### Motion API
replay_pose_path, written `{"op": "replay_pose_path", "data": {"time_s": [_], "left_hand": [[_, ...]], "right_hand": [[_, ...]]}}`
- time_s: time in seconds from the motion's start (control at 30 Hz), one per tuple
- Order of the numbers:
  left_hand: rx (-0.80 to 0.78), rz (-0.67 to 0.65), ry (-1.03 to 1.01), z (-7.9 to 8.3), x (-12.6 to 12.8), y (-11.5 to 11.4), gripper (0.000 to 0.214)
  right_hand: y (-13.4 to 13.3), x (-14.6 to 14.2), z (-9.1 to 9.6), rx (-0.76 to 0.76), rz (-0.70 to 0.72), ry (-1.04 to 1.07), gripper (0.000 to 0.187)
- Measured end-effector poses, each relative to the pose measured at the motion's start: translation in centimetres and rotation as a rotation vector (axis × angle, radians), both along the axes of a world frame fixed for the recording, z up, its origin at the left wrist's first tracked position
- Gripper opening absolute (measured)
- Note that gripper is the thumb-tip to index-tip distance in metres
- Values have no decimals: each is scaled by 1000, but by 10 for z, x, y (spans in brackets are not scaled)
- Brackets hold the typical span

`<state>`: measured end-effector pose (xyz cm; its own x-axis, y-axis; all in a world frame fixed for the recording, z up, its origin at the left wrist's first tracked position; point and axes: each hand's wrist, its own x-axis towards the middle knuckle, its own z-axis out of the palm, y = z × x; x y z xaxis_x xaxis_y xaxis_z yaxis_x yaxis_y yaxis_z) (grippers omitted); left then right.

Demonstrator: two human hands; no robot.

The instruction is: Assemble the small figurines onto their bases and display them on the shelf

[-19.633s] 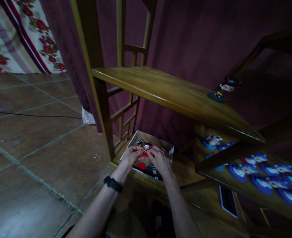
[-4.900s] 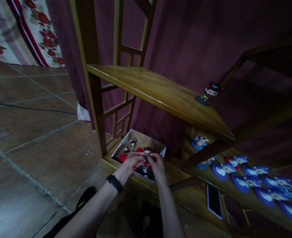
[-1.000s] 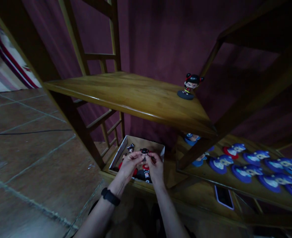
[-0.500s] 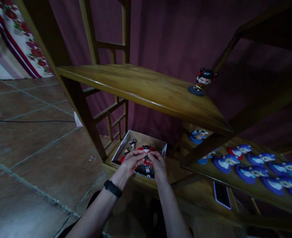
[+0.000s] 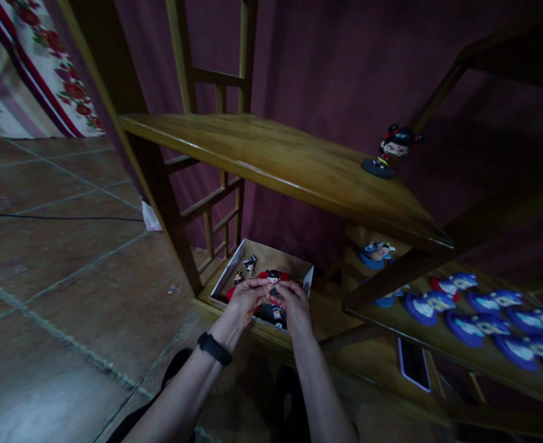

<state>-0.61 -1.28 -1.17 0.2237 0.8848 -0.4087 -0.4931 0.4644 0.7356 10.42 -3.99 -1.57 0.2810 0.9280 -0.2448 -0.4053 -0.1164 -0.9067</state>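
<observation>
Both my hands pinch one small black-haired figurine (image 5: pixel 273 278) with two hair buns, held upright over an open cardboard box (image 5: pixel 286 255). My left hand (image 5: pixel 248 301), below a black wristband, grips its left side. On its other side are the closed fingers of my right hand (image 5: pixel 294 300). Inside the box lie more parts and figurines: a small figurine (image 5: pixel 250 264) at the back, another (image 5: pixel 238 278) at the left, and one (image 5: pixel 277 312) beneath my hands. Red round pieces show partly behind my fingers.
A wooden shelf (image 5: pixel 253 147) spans above the box, bearing a finished-looking figurine (image 5: pixel 393 151) on a dark base. Several blue figurines (image 5: pixel 476 323) stand on the right shelf. A phone (image 5: pixel 413 364) lies below them. A cable (image 5: pixel 59 216) crosses the tiled floor.
The view has shifted slightly, so the shelf and its figurines appear a little farther right. My hands keep the same pinch on the figurine above the box.
</observation>
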Motion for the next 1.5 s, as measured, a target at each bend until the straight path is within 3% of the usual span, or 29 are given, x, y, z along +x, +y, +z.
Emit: {"op": "replay_pose_path", "data": {"time_s": [0.37,0.63,0.87,1.27,1.5], "left_hand": [[-31,37,35,-9,1,5,15],[112,33,26,4,-9,3,15],[252,114,137,-1,-12,3,35],[354,-61,133,11,-11,1,46],[467,-61,155,9,-8,-1,48]], "right_hand": [[5,3,-13,-21,22,59,26],[3,-2,-10,69,9,51,30],[2,-6,0,86,32,17,33],[6,-4,-3,124,79,-56,30],[4,-1,-3,109,115,-63,34]]}}
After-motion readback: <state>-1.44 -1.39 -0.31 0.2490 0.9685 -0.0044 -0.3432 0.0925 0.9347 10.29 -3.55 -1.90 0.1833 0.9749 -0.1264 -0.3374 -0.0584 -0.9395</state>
